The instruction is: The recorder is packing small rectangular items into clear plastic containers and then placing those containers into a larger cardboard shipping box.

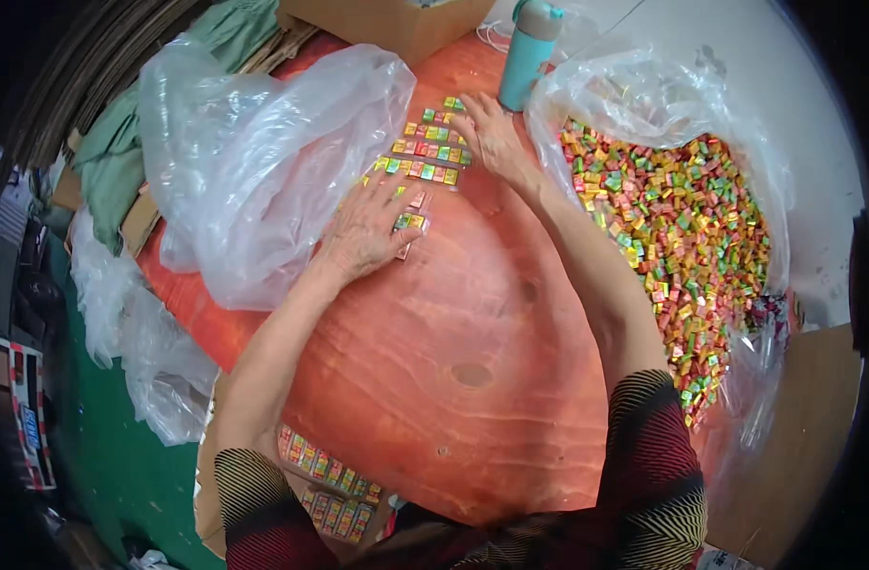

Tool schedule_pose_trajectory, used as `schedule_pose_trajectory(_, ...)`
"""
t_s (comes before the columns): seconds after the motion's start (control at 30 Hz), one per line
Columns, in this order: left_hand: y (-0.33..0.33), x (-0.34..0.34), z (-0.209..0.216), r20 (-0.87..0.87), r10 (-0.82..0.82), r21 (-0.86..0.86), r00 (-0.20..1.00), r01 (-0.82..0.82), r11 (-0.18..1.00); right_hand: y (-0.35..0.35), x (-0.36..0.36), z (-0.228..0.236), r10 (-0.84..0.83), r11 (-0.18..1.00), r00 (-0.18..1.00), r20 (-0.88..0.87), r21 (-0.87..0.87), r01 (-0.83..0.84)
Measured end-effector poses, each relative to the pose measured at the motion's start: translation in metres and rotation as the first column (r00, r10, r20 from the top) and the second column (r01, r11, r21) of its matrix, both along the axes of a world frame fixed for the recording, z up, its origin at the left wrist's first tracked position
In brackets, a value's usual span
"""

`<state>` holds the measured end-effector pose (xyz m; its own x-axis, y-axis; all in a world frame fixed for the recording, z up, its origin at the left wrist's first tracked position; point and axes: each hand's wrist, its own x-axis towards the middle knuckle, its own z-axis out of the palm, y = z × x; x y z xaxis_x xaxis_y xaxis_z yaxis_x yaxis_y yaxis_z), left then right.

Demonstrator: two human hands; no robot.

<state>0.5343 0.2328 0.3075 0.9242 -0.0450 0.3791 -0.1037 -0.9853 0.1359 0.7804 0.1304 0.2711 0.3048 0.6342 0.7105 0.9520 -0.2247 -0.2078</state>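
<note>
Several rows of small coloured wrapped packets [425, 152] lie lined up at the far side of a reddish wooden board [453, 323]. My left hand [363, 233] lies flat on the board with spread fingers, its fingertips on the nearest short row of packets [411, 223]. My right hand [491, 138] rests palm down at the right end of the rows, fingers touching the top packets. Neither hand lifts anything. A big clear plastic bag [643, 95] on the right is open and holds a heap of loose coloured packets [681, 237].
A crumpled clear plastic bag [254, 161] lies left of the rows. A teal bottle [528, 52] and a cardboard box [387, 24] stand at the back. More strips of packets [330, 484] lie in a box near my lap. Green cloth [121, 152] lies far left.
</note>
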Motion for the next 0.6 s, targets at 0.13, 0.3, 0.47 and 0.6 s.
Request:
schedule_pose_trajectory(0.13,0.023,0.020,-0.013,-0.025,0.030,-0.047,0.999,-0.031,0.998,0.033,0.019,-0.018,-0.054,0.986,0.985,0.163,-0.146,0.079)
schedule_pose_trajectory(0.3,0.023,0.032,-0.020,-0.093,0.144,0.030,0.985,-0.142,0.989,0.033,-0.003,-0.005,-0.222,0.871,0.949,0.225,-0.392,0.297)
schedule_pose_trajectory(0.47,0.010,0.031,-0.017,-0.069,0.223,0.121,0.972,-0.214,0.969,0.032,0.008,-0.019,-0.121,0.909,0.968,0.220,-0.367,0.197)
schedule_pose_trajectory(0.6,-0.012,0.014,-0.026,-0.059,0.181,0.030,0.982,-0.179,0.983,0.027,-0.027,-0.013,-0.278,0.898,0.959,0.057,-0.339,0.280)
